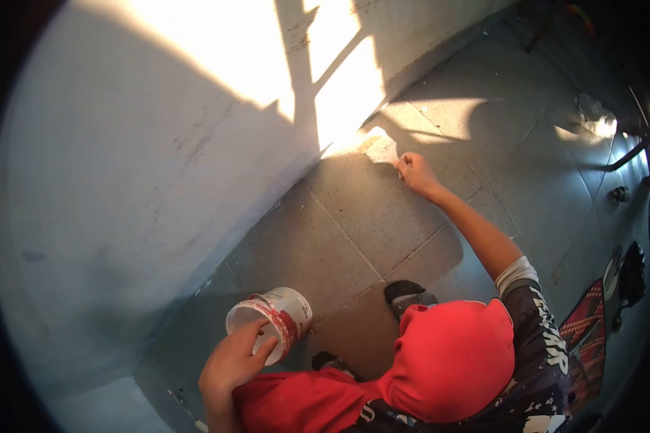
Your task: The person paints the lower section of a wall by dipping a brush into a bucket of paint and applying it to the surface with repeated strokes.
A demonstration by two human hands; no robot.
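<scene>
In my right hand [416, 173] is the handle of a broad, flat, whitish paintbrush [383, 150]; its pale end lies by the foot of the wall, where sunlight washes out detail. The fingers of that hand are closed and the arm is stretched forward. My left hand [240, 359] grips the near rim of a white paint bucket [296, 309], fingers reaching over the edge. Red print or paint marks the bucket's side, and it is tilted with its mouth toward me. What lies inside is mostly hidden by the hand.
A white wall [123, 166], scuffed and sunlit in patches, meets the grey tiled floor [354, 238]. Red cloth [448, 361] covers the lower middle. To the right are a red checked mat [585, 339], a clear plastic bag [594, 117] and a small dark round object [618, 193].
</scene>
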